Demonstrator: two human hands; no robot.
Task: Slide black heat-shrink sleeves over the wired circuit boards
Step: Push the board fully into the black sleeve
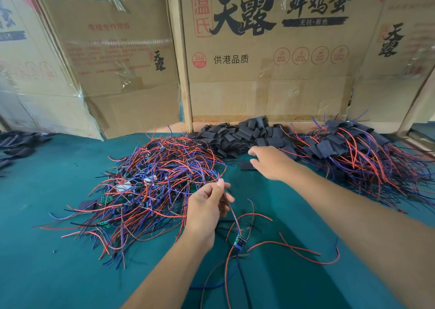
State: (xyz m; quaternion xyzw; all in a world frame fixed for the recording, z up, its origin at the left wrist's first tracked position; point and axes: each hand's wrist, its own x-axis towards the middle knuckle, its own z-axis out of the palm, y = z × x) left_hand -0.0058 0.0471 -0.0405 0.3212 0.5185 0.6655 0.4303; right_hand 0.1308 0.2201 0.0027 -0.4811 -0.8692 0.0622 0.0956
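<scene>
The left hand (208, 208) pinches the wires of a circuit board (240, 241) dangling below it over the counter (58, 273), while the nearer right hand (270, 161), fingers (253, 152) loosely spread, reaches a flat sleeve (247, 165) just before the sleeve pile (242, 134).

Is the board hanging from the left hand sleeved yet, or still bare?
Bare. The board dangles on wires pinched by the left hand, green showing; the right hand reaches toward a loose sleeve.
</scene>
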